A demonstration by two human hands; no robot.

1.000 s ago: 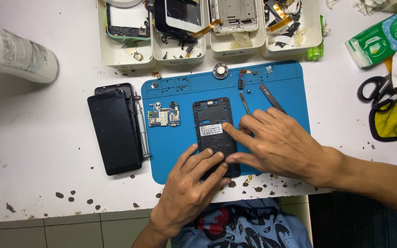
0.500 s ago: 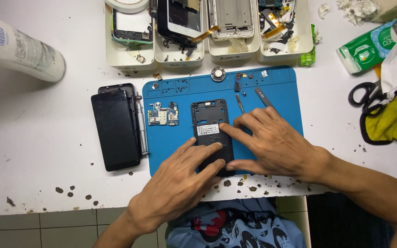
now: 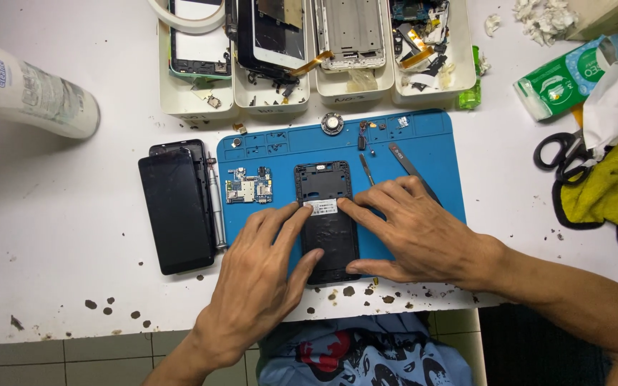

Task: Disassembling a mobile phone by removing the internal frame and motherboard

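A black opened phone body [image 3: 325, 218] lies upright in the middle of a blue work mat [image 3: 438, 143]. My left hand [image 3: 259, 279] rests on the phone's left edge, thumb on its lower part, index fingertip at a white sticker [image 3: 321, 207] on the phone. My right hand [image 3: 416, 236] presses from the right, index fingertip at the same sticker, thumb along the phone's lower right edge. Left of the phone on the mat sits a small circuit board [image 3: 249, 186].
A black phone screen panel [image 3: 175, 207] and a screwdriver [image 3: 214, 207] lie left of the mat. White trays [image 3: 316, 93] with phone parts line the back. Tweezers [image 3: 409, 166] lie on the mat. Scissors [image 3: 563, 154], yellow cloth [image 3: 613, 189], green tissue pack [image 3: 563, 75] sit right; a bottle [image 3: 26, 89] left.
The view shifted slightly. My left hand slid up along the phone, its index finger now reaching the white sticker. My right hand stays on the phone's right side.
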